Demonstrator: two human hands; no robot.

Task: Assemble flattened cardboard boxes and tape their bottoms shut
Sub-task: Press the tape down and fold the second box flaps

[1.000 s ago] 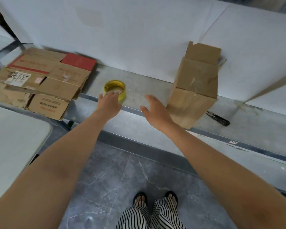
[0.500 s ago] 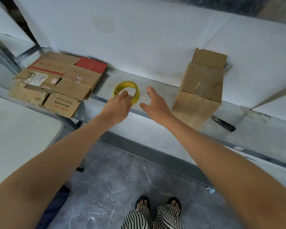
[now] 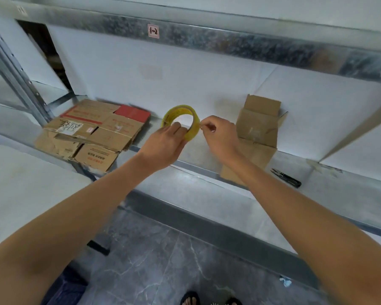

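Gripping yellow tape roll (image 3: pixel 180 108) through its core with left hand (image 3: pixel 167 144), pinching its right rim with right hand (image 3: pixel 218 135), above shelf (image 3: pixel 207 155), between flattened cartons (image 3: pixel 92 130) left and upright box (image 3: pixel 257 128) right. Likely light, stiff, film clingy: hold core, peel edge.

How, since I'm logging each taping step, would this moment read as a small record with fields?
left hand: grips the yellow tape roll, held upright
right hand: pinches at the roll's right edge, probably the tape end
assembled box: stands on the shelf, right of the hands, top flaps open
flat boxes: stacked on the shelf's left
black cutter: lies on the shelf, right of the box
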